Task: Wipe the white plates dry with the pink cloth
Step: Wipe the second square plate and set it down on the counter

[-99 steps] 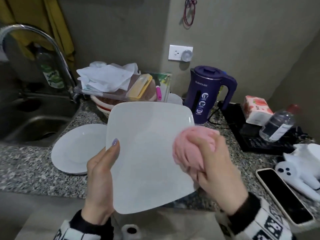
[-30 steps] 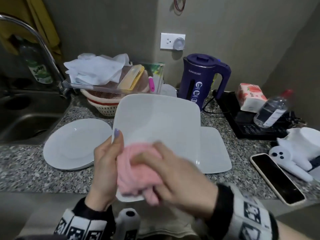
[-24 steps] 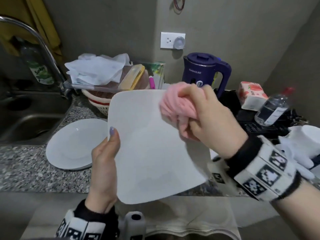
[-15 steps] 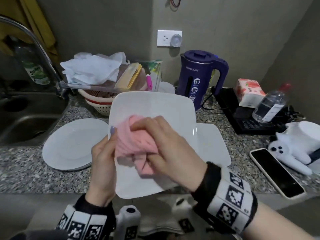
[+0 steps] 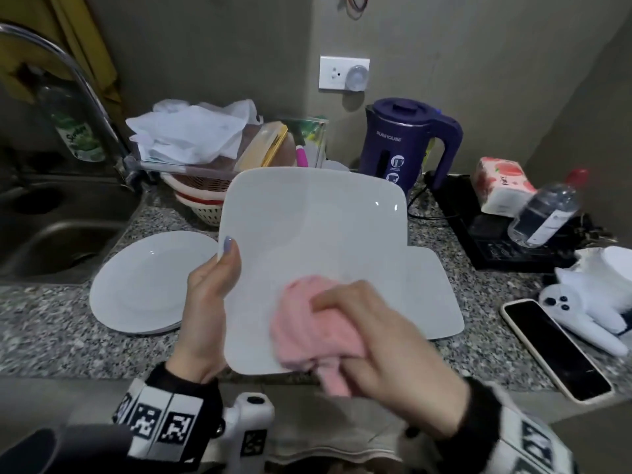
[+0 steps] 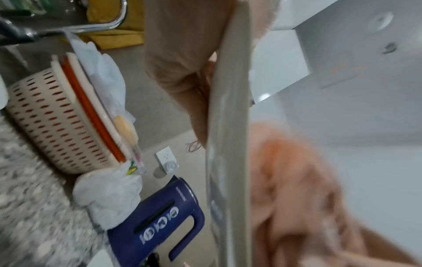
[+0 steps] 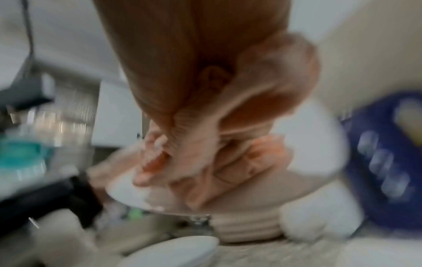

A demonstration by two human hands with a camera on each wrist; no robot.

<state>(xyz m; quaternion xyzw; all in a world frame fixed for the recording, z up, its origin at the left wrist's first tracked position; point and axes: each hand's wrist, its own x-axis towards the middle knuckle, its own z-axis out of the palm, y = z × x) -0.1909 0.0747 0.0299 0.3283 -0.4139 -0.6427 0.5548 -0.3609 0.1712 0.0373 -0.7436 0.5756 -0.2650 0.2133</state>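
A square white plate (image 5: 314, 241) is held tilted above the counter's front edge. My left hand (image 5: 208, 302) grips its left rim, thumb on the face; the left wrist view shows the rim (image 6: 228, 144) edge-on with fingers behind it. My right hand (image 5: 379, 340) clutches the bunched pink cloth (image 5: 307, 323) and presses it on the plate's lower right part. The right wrist view is blurred, with the cloth (image 7: 228, 153) under the hand. A round white plate (image 5: 143, 282) lies on the counter at left. Another square white plate (image 5: 431, 295) lies flat at right, behind the held one.
A sink (image 5: 58, 241) and faucet (image 5: 68, 80) stand at left. Behind the plates are a colander stack (image 5: 201, 200) with white cloths, a purple kettle (image 5: 403, 145), and a black cooktop (image 5: 506, 241) with a tissue pack and bottle. A phone (image 5: 554, 347) and white plush toy (image 5: 588, 302) lie at right.
My right hand swept the pink cloth across the plate, from the lower left, up to the top right, back to the left middle, and now down to the lower right. The left hand kept its grip.
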